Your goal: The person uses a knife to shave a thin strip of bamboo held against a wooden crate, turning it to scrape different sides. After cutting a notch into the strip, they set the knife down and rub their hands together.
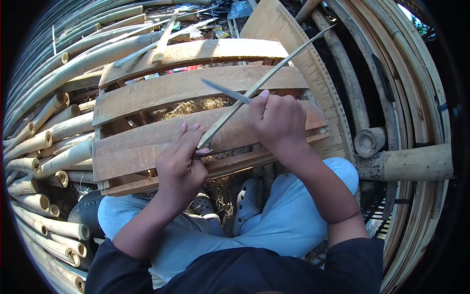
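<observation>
My left hand grips the near end of a long, thin bamboo strip, which slants up and away to the right over a slatted wooden bench. In my right hand is a knife, its handle hidden inside my closed fist. The blade points up and left and crosses the strip close to my right thumb. Below both hands lies the nearest broad plank of the wooden bench.
Stacked bamboo poles fill the left side. A toothed, curved sheet leans behind the bench. On the right stand long bamboo slats and a thick bamboo piece. Loose split strips lie across the bench's far edge.
</observation>
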{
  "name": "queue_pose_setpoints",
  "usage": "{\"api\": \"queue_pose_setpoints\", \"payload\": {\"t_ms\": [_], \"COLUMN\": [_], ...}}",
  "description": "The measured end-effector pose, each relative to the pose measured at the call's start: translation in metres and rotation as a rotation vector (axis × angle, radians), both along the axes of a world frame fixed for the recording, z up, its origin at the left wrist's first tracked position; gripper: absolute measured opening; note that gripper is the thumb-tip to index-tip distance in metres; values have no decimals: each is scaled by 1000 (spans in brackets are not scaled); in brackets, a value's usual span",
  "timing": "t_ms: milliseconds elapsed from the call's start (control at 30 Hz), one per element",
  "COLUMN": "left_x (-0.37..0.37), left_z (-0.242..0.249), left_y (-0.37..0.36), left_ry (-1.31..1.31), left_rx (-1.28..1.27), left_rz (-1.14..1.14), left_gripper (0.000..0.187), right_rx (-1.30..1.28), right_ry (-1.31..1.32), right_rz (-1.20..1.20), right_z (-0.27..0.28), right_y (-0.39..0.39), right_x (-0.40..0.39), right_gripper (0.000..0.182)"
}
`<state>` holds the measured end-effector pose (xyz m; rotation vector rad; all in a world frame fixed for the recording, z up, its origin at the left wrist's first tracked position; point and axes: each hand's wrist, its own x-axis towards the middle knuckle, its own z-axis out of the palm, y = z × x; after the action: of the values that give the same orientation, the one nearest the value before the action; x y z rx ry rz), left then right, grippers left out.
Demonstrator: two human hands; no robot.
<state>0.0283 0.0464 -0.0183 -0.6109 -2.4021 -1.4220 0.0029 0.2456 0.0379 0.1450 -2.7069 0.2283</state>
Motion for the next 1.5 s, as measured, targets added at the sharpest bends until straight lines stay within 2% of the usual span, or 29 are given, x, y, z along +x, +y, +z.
{"api": "queue_pose_setpoints", "payload": {"t_ms": [67, 100, 167, 333, 433, 500, 567, 633, 667, 733, 833, 867, 900, 967, 1000, 1033, 1100, 1167, 1233, 1267, 1300, 1367, 1433, 1500], "left_x": [-1, -2, -2, -1, -7, -5, -5, -4, -4, -5, -4, -5, -5, -4, -4, -5, -4, -5, -6, -5, -5, -3, -4, -5], "left_z": [3, 3, 4, 6, 6, 4, 6, 6, 6, 6, 4, 4, 4, 3, 3, 3, 5, 6, 6, 5, 5, 7, 6, 6], "left_y": [0, 1, 1, 3, 2, 2, 4, 3, 3, 2, 1, 1, 2, 2, 1, 1, 0, 1, 2, 2, 2, 3, 2, 3], "left_ry": [-10, -3, 33, 32, 30, 15, 34, 56, 71, 36, 27, 57, 60, 32, 28, 9, -7, 36, 58, 68, 63, -1, 31, 66], "left_rx": [13, 19, -20, -16, 25, 18, 26, -3, -34, -12, 31, 41, 43, 32, 30, 54, 83, 77, 63, 42, 38, 66, 67, 68], "left_rz": [-9, -8, -4, -11, -9, -22, 7, 6, -3, -11, -6, -1, 0, 16, 9, -10, -24, -31, -16, -6, -16, 2, -1, -5], "left_gripper": [51, 51, 49, 45, 45, 45, 43, 42, 41, 40, 39, 39, 39, 37, 37, 41, 44, 42, 42, 42, 42, 42, 41, 41], "right_rx": [89, 94, -72, -62, -28, 57, 39, 17, 15, 13, 53, -36, -35, -87, -55, -56, -83, -62, -65, -59, -64, -72, -95, -83], "right_ry": [31, 39, -28, -82, -5, 21, 50, -14, -11, -23, -49, -123, -120, -85, -29, -36, -61, -47, -198, -156, -161, -36, -37, -231], "right_rz": [-246, -245, 32, -61, 73, -154, -124, 73, 72, -168, -253, -119, -119, 33, -81, -83, -328, -266, -81, -73, -82, -362, -344, -74], "right_z": [4, 5, 2, 4, -1, -3, -3, -1, 0, 0, 7, 7, 6, -2, -8, -3, 7, 3, 3, 4, 6, 9, 8, 7], "right_y": [11, 5, -14, -10, -12, -2, -4, -15, -9, 10, 14, 2, -1, -1, 15, 25, 36, 20, 1, 8, 21, 43, 33, 6], "right_x": [-17, -12, 7, 5, 5, -9, -7, 7, 1, -12, -19, -7, -4, 1, -13, -23, -38, -26, -8, -13, -24, -45, -40, -14], "right_gripper": [42, 42, 41, 42, 43, 44, 45, 45, 45, 44, 44, 44, 44, 44, 44, 44, 44, 46, 49, 50, 50, 48, 49, 50]}}
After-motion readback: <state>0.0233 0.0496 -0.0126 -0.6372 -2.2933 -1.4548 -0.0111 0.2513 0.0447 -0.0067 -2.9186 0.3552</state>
